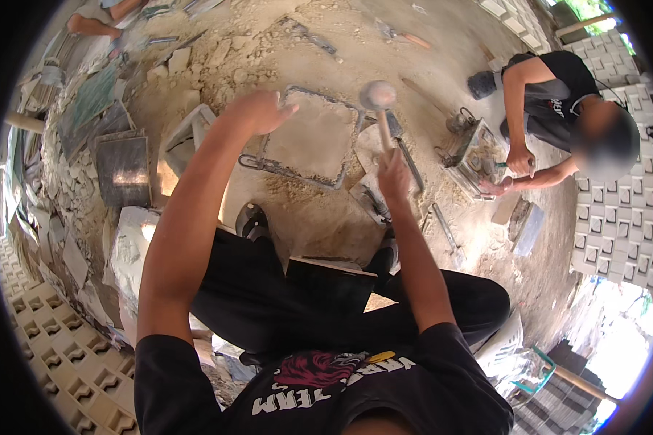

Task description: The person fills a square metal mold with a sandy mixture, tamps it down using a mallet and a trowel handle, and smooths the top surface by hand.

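My right hand is closed round the handle of a mallet, whose rounded, dusty head points away from me and looks slightly blurred. To its left on the ground lies a square metal frame with a looped handle at its near left corner. Pale, packed earthy material fills the frame to a fairly flat surface. My left hand is raised by the frame's far left corner, thumb held out and fingers apart, with nothing seen in it. I cannot tell whether it touches the frame.
A co-worker crouches at the right, both hands at a metal box mould. Metal bars lie right of my frame. Broken lumps and dark plates are at the left. Stacked pale blocks stand right; another person's arm shows far left.
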`<state>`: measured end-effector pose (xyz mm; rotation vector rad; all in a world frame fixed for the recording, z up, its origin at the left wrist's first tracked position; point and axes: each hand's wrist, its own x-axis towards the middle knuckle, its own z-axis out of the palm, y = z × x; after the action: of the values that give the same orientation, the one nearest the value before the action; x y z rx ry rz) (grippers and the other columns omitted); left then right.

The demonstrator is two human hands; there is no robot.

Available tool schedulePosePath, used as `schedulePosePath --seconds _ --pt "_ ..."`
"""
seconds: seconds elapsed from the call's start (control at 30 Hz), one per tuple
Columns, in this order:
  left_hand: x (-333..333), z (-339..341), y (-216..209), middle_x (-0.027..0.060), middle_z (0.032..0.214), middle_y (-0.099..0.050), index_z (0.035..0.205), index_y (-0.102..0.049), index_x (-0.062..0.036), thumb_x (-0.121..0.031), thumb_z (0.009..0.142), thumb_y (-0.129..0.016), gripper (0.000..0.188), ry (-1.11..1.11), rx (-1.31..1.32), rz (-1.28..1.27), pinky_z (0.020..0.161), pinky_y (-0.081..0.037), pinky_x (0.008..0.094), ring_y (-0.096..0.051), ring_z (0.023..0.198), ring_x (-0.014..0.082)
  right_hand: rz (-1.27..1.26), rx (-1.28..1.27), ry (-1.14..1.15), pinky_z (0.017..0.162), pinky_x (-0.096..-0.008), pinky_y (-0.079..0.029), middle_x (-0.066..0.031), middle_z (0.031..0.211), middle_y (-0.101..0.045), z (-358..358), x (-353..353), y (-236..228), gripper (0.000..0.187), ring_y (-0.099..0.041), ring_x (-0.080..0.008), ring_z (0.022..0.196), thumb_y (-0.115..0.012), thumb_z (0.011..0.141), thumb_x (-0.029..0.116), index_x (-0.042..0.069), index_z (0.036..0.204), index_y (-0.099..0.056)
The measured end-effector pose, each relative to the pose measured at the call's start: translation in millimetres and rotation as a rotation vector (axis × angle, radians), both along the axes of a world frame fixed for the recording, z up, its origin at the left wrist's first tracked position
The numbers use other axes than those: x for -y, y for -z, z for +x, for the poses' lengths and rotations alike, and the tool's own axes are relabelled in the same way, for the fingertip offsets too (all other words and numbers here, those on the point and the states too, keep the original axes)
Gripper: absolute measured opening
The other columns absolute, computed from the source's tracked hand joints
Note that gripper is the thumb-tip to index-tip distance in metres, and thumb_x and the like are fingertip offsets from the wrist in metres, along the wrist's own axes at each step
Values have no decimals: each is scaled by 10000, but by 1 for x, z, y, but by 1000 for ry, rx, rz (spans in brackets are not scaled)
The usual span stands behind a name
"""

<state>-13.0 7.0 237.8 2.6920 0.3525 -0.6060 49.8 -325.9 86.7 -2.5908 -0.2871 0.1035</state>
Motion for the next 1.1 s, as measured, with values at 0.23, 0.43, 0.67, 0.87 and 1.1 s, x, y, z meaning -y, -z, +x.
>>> schedulePosePath --seconds 0.23,0.43,0.67,0.87,1.1 --pt "53 3 136 150 1549 -309 1488 -289 -27 -467 960 -460 709 170 238 211 1173 -190 510 -287 1436 280 -352 209 8 780 -507 -494 -217 943 -634 115 128 67 327 -625 -409 917 -597 921 316 31 1076 -552" --pt "72 -50 226 142 1589 -204 1527 -204 -55 -450 948 -478 752 -178 547 201 1180 -116 532 -184 1475 287 -324 242 -299 936 -474 -438 -220 1163 -536 43 59 101 545 -528 -367 1128 -533 939 457 -14 1210 -493" --pt "85 -45 236 148 1597 -173 1529 -193 -53 -455 959 -455 745 -253 567 173 1174 -101 547 -169 1478 291 -344 -147 -138 812 -533 -485 -291 981 -642 62 82 132 509 -616 -458 946 -559 916 500 1 1015 -571" --pt "70 -45 260 149 1580 -228 1510 -244 -41 -451 977 -426 697 -464 503 301 1164 -92 565 -198 1470 290 -261 -23 -172 757 -543 -485 -288 859 -651 74 79 109 492 -621 -479 847 -584 900 496 12 987 -586" --pt "48 -39 285 161 1499 -390 1412 -456 -57 -508 1014 -279 626 -1173 692 -182 1166 -123 543 -301 1422 312 -339 -163 -73 848 -516 -479 -277 1047 -648 84 48 44 592 -611 -451 982 -536 913 560 12 1129 -584"
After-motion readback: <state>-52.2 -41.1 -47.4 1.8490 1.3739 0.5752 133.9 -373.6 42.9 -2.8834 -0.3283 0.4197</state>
